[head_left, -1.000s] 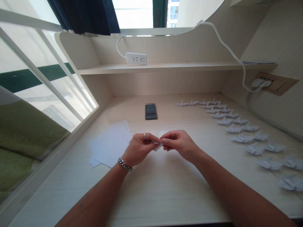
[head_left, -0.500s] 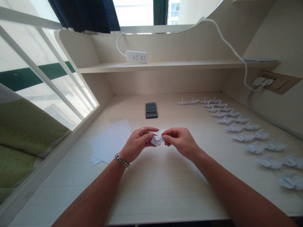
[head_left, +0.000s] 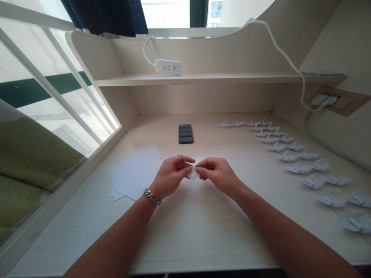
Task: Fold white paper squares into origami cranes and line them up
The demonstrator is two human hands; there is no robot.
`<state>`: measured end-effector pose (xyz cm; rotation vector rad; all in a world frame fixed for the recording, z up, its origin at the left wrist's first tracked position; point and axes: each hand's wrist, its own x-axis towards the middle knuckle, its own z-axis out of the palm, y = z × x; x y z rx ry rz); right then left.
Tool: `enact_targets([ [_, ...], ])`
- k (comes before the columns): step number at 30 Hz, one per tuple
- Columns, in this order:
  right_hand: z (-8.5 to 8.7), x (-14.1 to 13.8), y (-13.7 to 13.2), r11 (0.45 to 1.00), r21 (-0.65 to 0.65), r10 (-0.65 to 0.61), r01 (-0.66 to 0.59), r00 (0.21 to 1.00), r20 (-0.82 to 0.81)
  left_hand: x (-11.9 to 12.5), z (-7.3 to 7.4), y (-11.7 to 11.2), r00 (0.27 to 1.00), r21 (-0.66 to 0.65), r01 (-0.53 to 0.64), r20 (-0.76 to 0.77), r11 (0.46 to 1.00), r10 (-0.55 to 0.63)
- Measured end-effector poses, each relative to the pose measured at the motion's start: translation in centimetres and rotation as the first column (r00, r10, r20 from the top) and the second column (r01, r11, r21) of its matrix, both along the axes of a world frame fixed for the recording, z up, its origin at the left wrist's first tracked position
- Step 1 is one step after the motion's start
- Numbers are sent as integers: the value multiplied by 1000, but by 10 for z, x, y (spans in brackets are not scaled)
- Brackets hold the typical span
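Observation:
My left hand [head_left: 171, 175] and my right hand [head_left: 216, 173] meet over the middle of the desk [head_left: 203, 224]. Both pinch a small folded piece of white paper [head_left: 193, 173] between thumb and fingers, a little above the desk top. The left hand wears a ring and a chain bracelet. A loose pile of white paper sheets [head_left: 135, 173] lies just left of my left hand. Most of the folded piece is hidden by my fingers.
Two curving rows of several folded white paper cranes [head_left: 298, 158] run along the right side of the desk. A dark phone [head_left: 185, 134] lies behind my hands. A power strip [head_left: 168, 66] sits on the shelf; its cable runs to a wall socket [head_left: 330, 101] at right.
My hands have kept working the folded paper in place; the fingers have shifted on it and closed in a little. Nothing else on the desk has moved.

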<state>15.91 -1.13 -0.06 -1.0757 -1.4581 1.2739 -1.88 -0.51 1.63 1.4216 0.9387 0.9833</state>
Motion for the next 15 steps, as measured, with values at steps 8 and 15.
enact_targets([
  [8,0,-1,-1,999,22,-47,47,999,-7,3,-2,0,999,9,-25,-21,1000,25],
  [15,1,-1,-1,998,59,-25,13,980,200,8,-9,-4,991,166,-73,-100,983,90],
])
